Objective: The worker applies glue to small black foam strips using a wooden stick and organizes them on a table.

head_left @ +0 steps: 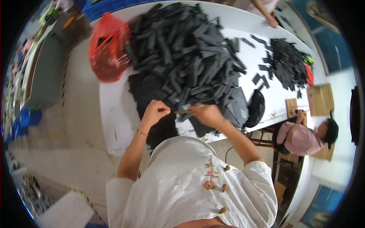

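My right hand (207, 115) pinches a thin, narrow strip (184, 112) that lies level in front of my body. The strip's other end points at my left hand (154, 113), whose fingers are closed in a pinch; whether they grip anything is too small to make out. Beneath and beyond both hands spreads a large heap of dark grey flat strips (182, 49). Darker black pieces (146, 89) lie stacked by my left hand. To the right of my right hand, wider grey flat pieces (236, 108) lie fanned out.
All this rests on a white table (114, 114) with a raised far edge. A red plastic bag (109, 49) stands at the far left. At right are a black rounded object (256, 108), a smaller dark heap (287, 62) and a seated co-worker (302, 136). Another person's arm (264, 11) reaches in at the far edge.
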A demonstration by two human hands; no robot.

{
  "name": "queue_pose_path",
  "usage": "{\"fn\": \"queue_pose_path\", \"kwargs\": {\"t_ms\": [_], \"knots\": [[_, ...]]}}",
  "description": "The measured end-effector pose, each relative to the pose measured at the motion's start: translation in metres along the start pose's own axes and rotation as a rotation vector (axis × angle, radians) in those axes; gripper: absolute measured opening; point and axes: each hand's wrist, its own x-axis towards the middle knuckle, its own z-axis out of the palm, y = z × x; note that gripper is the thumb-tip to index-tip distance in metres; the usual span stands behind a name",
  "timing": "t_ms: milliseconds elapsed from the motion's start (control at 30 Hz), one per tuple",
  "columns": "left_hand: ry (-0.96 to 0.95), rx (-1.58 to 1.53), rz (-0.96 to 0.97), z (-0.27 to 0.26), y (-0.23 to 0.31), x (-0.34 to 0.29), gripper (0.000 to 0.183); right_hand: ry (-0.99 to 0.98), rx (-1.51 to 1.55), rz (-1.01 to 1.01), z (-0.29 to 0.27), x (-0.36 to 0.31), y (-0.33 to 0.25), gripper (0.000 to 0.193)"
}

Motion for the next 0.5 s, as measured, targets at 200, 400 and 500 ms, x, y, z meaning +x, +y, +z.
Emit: {"fn": "queue_pose_path", "kwargs": {"t_ms": [200,400,500], "knots": [[0.098,0.394,0.395,0.005,0.065,0.017,0.020,0.102,0.638,0.283,0.053,0.013,-0.025,0.028],[0.672,-1.029,-0.215,0.024,0.033,0.000,0.039,0.066,0.840,0.405,0.058,0.014,-0.044,0.019],[0.348,-0.634,-0.098,0.057,0.037,0.002,0.032,0.287,0.614,0.363,0.074,0.019,-0.049,0.017]]}}
